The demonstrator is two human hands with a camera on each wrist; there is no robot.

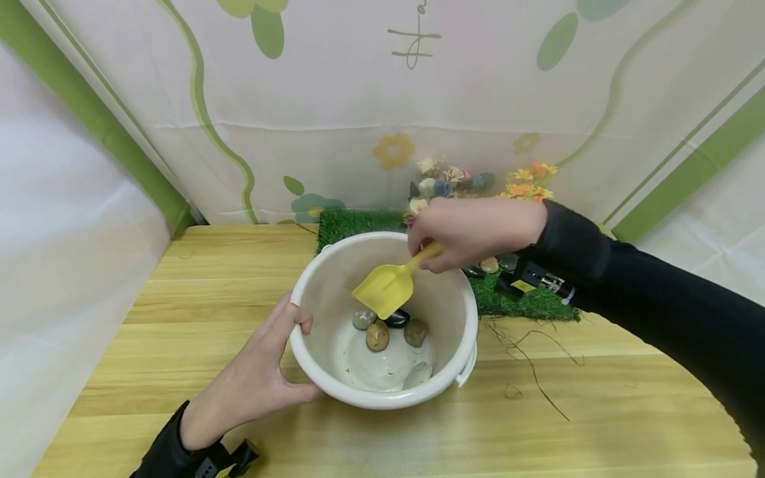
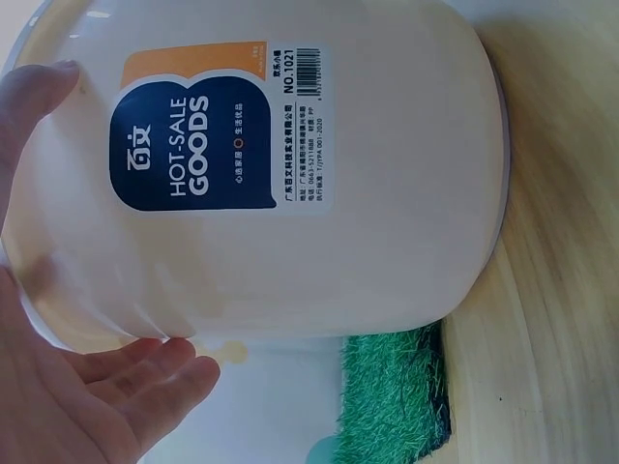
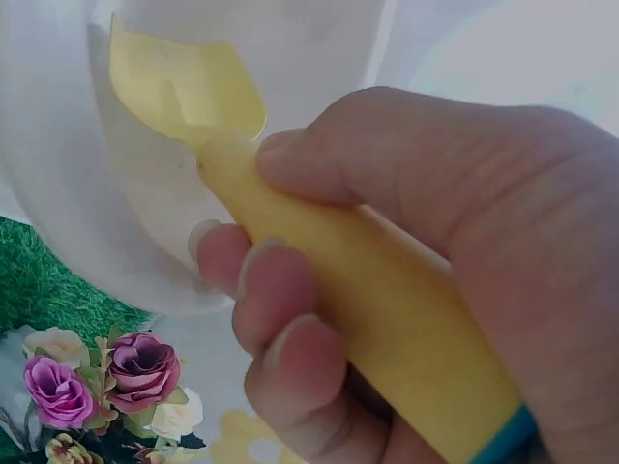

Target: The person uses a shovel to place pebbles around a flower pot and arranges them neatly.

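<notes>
A white plastic bucket (image 1: pixel 382 401) stands on the wooden table with several stones on its floor, among them a tan stone (image 1: pixel 377 336) and a black one (image 1: pixel 397 319). My left hand (image 1: pixel 263 372) grips its left rim, fingertips hooked over the edge and thumb along the outside. The left wrist view shows the bucket's printed label (image 2: pixel 193 135). With its fingers curled round the yellow handle, my right hand (image 1: pixel 472 229) holds a toy shovel (image 1: pixel 385 289) over the bucket's opening. Nothing lies on the shovel's blade, which points down and left above the stones.
Behind the bucket lies a green artificial turf mat (image 1: pixel 358 222), with dark and pale stones (image 1: pixel 490 265) on it. Artificial flowers (image 1: pixel 442 182) stand at the back, before a patterned curtain (image 1: pixel 323 99). Thin dry strands (image 1: pixel 534 372) are scattered on the table (image 1: pixel 197 299) to the right.
</notes>
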